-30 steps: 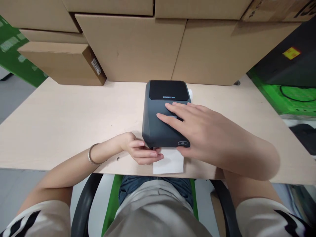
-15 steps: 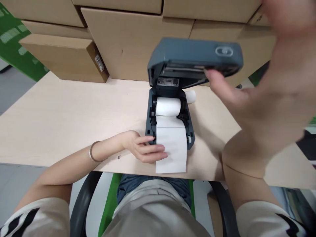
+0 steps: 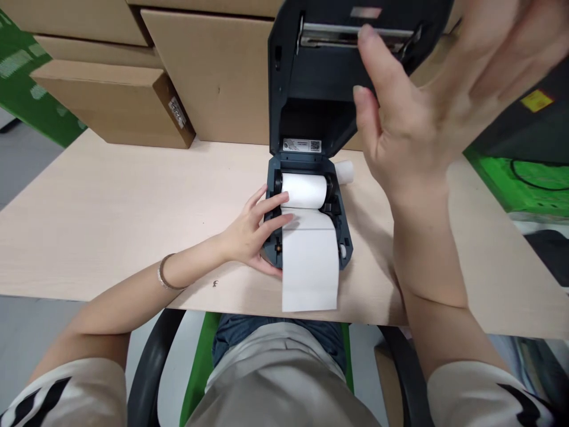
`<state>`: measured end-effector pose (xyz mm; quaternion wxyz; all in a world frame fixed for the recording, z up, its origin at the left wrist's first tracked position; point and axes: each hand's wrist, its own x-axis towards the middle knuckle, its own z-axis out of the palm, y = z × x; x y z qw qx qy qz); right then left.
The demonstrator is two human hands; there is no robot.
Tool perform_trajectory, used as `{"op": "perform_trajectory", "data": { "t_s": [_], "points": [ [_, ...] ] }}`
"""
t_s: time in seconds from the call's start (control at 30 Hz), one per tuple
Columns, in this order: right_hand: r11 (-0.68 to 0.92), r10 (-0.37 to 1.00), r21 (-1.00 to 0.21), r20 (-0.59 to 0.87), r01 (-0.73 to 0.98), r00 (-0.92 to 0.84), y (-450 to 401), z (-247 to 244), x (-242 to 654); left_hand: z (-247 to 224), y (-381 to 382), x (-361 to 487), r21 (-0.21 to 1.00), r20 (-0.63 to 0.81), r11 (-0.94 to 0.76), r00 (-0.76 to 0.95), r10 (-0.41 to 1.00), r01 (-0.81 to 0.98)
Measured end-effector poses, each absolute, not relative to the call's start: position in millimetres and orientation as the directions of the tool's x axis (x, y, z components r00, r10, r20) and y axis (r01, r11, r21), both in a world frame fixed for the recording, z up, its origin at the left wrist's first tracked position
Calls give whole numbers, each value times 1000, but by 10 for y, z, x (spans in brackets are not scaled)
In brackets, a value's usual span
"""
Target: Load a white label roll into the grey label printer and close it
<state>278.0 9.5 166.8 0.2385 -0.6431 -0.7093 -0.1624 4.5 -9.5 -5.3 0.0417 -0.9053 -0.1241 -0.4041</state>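
Observation:
A dark grey label printer (image 3: pixel 269 201) stands on the table with its lid (image 3: pixel 324 80) swung up high. Inside sits a white label roll (image 3: pixel 304 190), and a strip of labels (image 3: pixel 310 267) runs from it over the front of the printer, past the table's edge side. My left hand (image 3: pixel 251 231) rests at the printer's left side, fingers spread, two fingertips by the roll and the strip. In front of the lid is my right hand (image 3: pixel 413 112), fingers apart and partly blurred; one fingertip is at the metal bar (image 3: pixel 333 35) under the lid. Whether it presses there is unclear.
Cardboard boxes (image 3: pixel 204 77) are stacked behind the table (image 3: pixel 133 201), and a flat carton (image 3: pixel 106 107) lies at back left. A small white roll (image 3: pixel 344 172) stands right of the printer. Chair armrests (image 3: pixel 149 367) flank my body.
The lid has swung further up and back, with my right hand moving up beside it. My left hand has shifted from the strip's lower part up towards the roll.

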Motion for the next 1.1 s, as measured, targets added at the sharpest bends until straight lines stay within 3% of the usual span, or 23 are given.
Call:
{"op": "perform_trajectory", "data": {
  "t_s": [0.07,0.1,0.17,0.33,0.43,0.57,0.67,0.73,0.93,1.1],
  "points": [
    [139,746,225,617,964,-251,196,1567,2832,-33,-110,68,24,734,-959,647,208,281],
    [129,702,315,641,940,-311,236,1508,2852,-25,-121,74,18,735,-956,645,211,292],
    [128,682,358,645,925,-345,275,1401,2862,-15,-139,72,7,726,-950,651,220,313],
    [225,773,127,580,966,-256,197,1299,2702,9,-148,17,7,642,-941,720,264,339],
    [264,815,68,517,962,-260,168,1292,2571,34,-149,-4,-9,636,-936,725,266,351],
    [384,900,35,210,923,-382,206,1196,2486,68,-153,3,-77,642,-924,728,241,375],
    [507,856,-19,-107,862,-506,262,1076,2493,88,-144,24,-107,657,-924,723,212,368],
    [538,824,-37,-186,842,-535,304,1008,2505,94,-130,39,-109,673,-928,714,195,356],
    [595,802,6,-72,804,-593,379,939,2480,24,-57,27,-89,699,-939,692,178,332],
    [577,815,-33,78,816,-574,289,1143,2531,-89,-33,-29,-3,660,-936,704,264,353]
  ]
}}
